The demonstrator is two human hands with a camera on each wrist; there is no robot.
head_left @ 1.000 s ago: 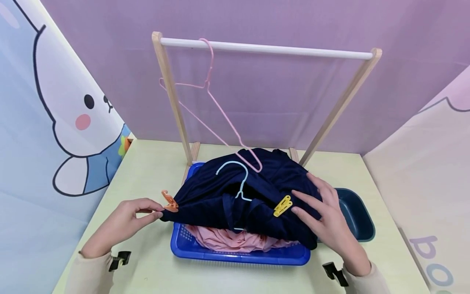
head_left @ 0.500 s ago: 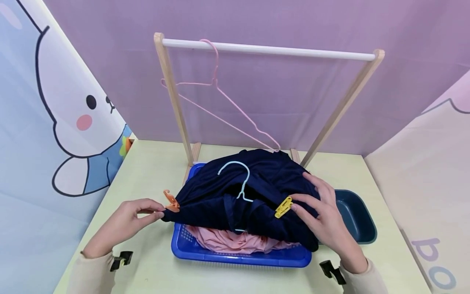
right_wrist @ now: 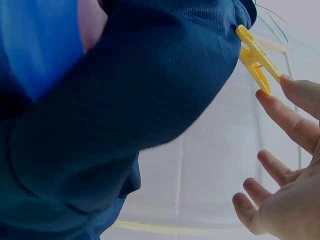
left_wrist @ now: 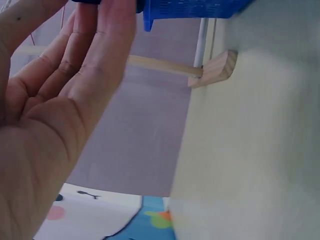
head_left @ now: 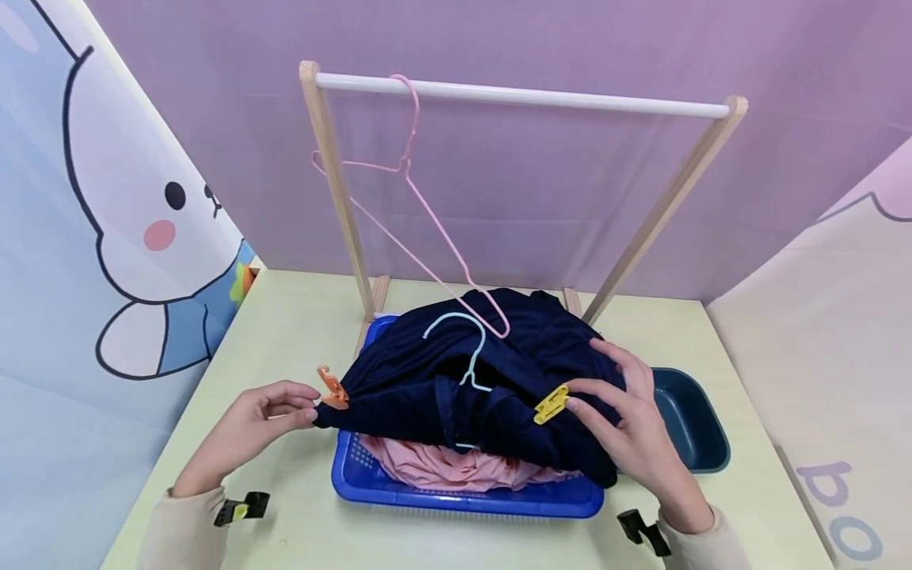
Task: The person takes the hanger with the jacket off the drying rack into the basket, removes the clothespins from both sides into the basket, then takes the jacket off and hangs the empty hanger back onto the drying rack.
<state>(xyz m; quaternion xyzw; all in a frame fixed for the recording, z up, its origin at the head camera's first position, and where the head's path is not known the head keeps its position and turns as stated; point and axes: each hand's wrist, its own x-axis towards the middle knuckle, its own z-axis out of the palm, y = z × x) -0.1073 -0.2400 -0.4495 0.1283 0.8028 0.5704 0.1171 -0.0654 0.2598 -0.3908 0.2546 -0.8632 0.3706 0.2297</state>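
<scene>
Dark blue cloth (head_left: 527, 340) lies heaped over a blue basket (head_left: 466, 500), with a light blue hanger (head_left: 476, 344) poking up from it. An orange clip (head_left: 333, 392) sits on the cloth's left corner, which my left hand (head_left: 249, 427) pinches between thumb and fingers just beside the clip. On the right part of the cloth is a yellow clip (head_left: 552, 404). My right hand (head_left: 634, 423) has thumb and index finger on its two handle ends, as the right wrist view shows for the yellow clip (right_wrist: 256, 62); the other fingers are spread.
Pink cloth (head_left: 456, 467) lies in the basket under the dark cloth. Behind stands a wooden rack with a white bar (head_left: 527, 95), where a pink hanger (head_left: 435, 222) hangs, its lower end over the dark cloth. A dark green bin (head_left: 691, 419) is at the right.
The right thumb and index finger have come onto the yellow clip, which is tilted slightly more level. The pink hanger has swung to the right and back. The left hand has barely moved.
</scene>
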